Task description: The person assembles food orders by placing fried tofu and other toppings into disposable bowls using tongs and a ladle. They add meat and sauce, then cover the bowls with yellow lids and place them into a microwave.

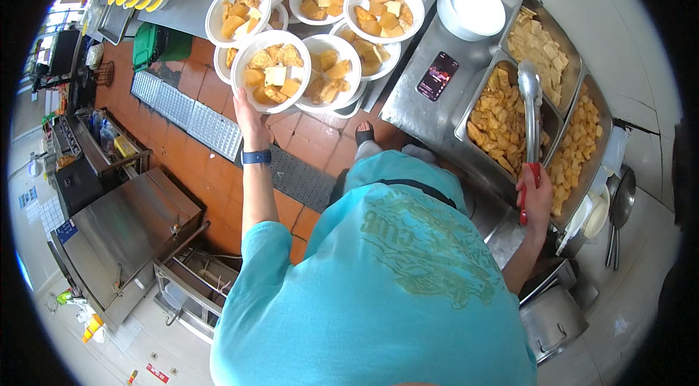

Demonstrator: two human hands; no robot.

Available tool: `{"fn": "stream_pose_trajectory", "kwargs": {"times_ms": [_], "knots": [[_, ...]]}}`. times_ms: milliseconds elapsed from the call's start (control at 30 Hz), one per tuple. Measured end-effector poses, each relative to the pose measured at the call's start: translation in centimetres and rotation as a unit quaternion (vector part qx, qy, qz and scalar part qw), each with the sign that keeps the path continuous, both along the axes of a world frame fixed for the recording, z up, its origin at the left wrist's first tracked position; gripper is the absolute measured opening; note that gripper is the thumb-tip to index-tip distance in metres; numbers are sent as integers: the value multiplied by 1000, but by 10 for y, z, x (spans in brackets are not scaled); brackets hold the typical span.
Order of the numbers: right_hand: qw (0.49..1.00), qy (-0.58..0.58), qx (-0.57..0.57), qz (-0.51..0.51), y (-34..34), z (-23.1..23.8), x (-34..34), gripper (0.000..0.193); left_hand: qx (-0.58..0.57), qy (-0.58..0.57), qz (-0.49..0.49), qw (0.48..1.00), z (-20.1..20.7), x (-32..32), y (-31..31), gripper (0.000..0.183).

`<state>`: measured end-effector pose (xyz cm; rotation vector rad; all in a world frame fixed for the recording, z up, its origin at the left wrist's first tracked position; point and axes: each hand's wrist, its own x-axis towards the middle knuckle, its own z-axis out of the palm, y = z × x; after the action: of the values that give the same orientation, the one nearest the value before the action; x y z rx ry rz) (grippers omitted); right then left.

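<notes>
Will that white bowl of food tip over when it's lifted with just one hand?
Possibly. The left hand supports the white bowl only from below at one edge, so it may tilt. It's piled with fried pieces, probably making it fairly heavy. It looks thin, perhaps bendy.

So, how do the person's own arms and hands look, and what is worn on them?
Both arms are bare from the short turquoise sleeves of a T-shirt down to the hands. The left hand has no glove; a dark blue band sits on its wrist. The right hand is also ungloved, and no band or watch shows on that wrist. No rings can be made out.
</notes>
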<state>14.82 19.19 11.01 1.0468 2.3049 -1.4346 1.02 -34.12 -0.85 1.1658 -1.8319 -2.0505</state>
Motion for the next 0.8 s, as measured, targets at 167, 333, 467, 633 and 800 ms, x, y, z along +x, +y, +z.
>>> {"fn": "stream_pose_trajectory", "kwargs": {"times_ms": [167, 333, 467, 633, 800], "knots": [[1000, 5, -1, -10, -1, -4, 5, 27, -8, -38, -5, 999, -5, -1, -11, 59], [999, 22, 9, -36, 1, -7, 14, 27, -286, 71, -9, 956, 9, 8, -15, 58], [999, 24, -4, -45, -1, -9, 11, 28, -594, 154, -139, 777, 23, -18, -14, 51], [1000, 6, 22, -15, -1, -9, 7, 29, -696, -8, -278, 662, 9, -42, -4, 56], [999, 24, 20, -34, 2, -11, 13, 30, -665, -1, -279, 693, 4, -41, -5, 59]]}}
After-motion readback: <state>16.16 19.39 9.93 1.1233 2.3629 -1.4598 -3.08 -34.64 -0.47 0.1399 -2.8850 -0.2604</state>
